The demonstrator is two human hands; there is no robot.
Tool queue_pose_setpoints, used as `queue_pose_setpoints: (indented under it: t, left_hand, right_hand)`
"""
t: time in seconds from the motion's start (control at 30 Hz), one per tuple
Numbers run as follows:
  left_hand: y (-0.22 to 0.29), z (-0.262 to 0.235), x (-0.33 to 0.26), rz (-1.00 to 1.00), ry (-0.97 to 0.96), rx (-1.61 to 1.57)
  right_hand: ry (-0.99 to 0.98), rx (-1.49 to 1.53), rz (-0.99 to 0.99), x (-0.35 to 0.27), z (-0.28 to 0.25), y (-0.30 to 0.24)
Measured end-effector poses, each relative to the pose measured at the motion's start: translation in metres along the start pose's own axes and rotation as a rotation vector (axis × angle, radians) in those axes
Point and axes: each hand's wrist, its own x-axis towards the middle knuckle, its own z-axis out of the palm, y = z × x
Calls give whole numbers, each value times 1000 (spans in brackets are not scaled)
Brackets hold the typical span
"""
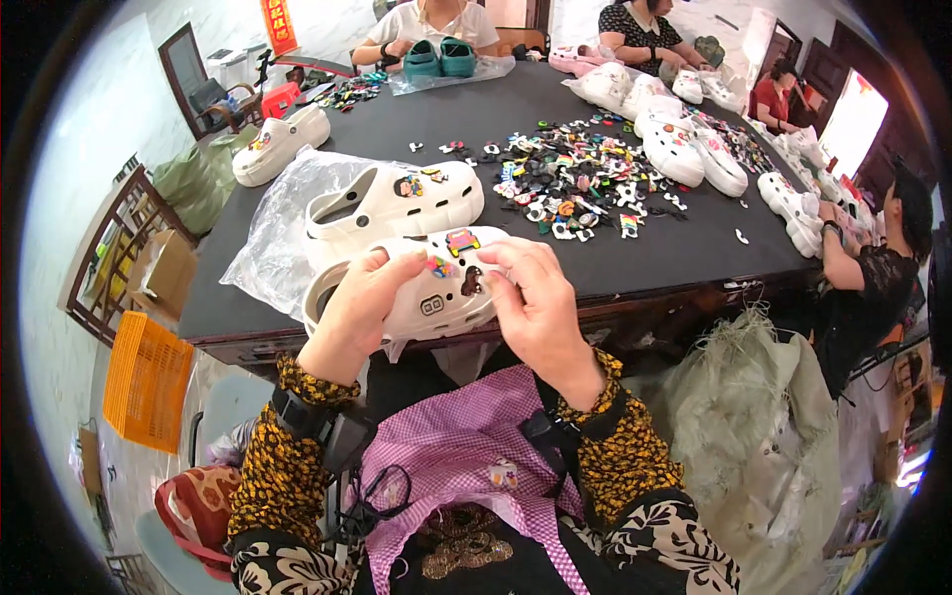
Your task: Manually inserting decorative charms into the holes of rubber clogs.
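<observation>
A white foam clog is tilted at the table's near edge. Round it closes my left hand, thumb across the top and most fingers hidden. My right hand pinches a small dark brown shoe charm against the toe of the clog. Beside that charm sit a pink car-shaped charm, a multicoloured charm and a grey square charm. Just behind, a second white clog with a cartoon-figure charm lies on a clear plastic bag.
A heap of loose charms covers the table's middle. More white clogs stand at the right, another at the far left. Co-workers sit round the table, one behind green clogs. An orange crate and a pale sack flank me.
</observation>
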Motion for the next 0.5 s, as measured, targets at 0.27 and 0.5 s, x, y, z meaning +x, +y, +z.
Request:
queue_pose_setpoints:
  t: [0.27,0.5]
  left_hand:
    - [5,8,-14,66,59,80]
    - [-1,-3,-6,103,-45,101]
  right_hand:
    - [18,-21,-46,6,35,-5]
    - [31,42,10,0,35,-2]
